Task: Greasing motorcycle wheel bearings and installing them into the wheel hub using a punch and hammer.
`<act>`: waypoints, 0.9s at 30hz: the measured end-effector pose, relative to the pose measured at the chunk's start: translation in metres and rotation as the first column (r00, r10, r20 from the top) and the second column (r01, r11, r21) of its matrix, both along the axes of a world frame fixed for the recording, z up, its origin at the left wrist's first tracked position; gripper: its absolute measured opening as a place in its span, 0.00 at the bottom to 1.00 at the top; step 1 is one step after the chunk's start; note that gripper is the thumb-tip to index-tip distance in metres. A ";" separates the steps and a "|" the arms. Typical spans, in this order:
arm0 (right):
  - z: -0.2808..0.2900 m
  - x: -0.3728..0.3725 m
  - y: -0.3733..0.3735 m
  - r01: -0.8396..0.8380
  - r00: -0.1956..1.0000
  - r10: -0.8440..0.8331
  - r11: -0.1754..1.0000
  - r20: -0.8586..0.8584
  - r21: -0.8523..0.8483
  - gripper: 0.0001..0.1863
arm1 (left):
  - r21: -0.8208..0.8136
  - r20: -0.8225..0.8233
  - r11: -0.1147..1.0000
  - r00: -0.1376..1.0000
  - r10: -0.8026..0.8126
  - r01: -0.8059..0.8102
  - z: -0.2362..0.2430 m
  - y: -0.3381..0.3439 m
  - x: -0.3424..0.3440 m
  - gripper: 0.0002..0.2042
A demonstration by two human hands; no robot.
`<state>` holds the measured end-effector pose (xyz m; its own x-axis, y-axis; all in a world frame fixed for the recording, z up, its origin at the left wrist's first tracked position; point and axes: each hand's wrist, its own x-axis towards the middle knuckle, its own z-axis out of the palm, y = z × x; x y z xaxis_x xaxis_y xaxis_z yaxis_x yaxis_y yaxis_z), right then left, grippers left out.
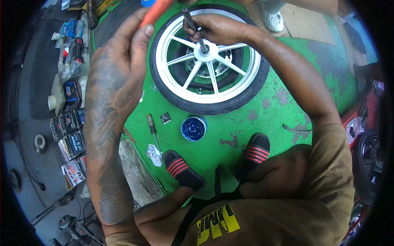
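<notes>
In front of me a white spoked wheel (193, 74) with a black tyre lies flat on the green floor. A dark metal rod (188, 18) stands slightly tilted in its hub (206, 52). My right hand (217, 29) is closed around this rod, above the hub. My left hand (121, 61), raised close to the camera, grips the red handle of what looks like a hammer (157, 11). That tool is blurred, and its head is mostly cut off by the upper edge. Beneath the spokes a brake disc (223, 61) shows.
Near my sandalled feet stand a tub of dark blue grease (193, 128), a screwdriver (152, 124), a small dark square piece (165, 118) and a crumpled white wad (154, 155). Boxes (74, 143) line the left bench. Another person's shoe (272, 20) is beyond the wheel.
</notes>
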<state>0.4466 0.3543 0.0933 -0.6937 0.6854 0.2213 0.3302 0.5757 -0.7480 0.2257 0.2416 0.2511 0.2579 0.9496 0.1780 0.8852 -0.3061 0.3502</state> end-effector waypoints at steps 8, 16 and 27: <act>0.000 -0.007 0.006 0.058 0.998 -0.058 0.998 0.022 0.023 0.04 | 0.079 0.007 0.996 0.999 0.041 -0.042 -0.008 0.004 0.007 0.21; 0.000 0.004 0.007 0.106 0.993 -0.106 0.994 0.044 0.006 0.05 | -0.069 -0.018 0.994 0.996 0.087 -0.088 -0.008 0.004 0.002 0.25; -0.003 0.000 0.003 0.003 0.997 -0.001 1.000 -0.072 0.027 0.03 | -0.031 0.034 0.996 0.996 0.085 -0.084 -0.009 -0.001 -0.001 0.26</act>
<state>0.4469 0.3570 0.0902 -0.6737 0.6802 0.2890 0.2773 0.5951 -0.7543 0.2249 0.2408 0.2418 0.1709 0.9727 0.1573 0.8943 -0.2201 0.3897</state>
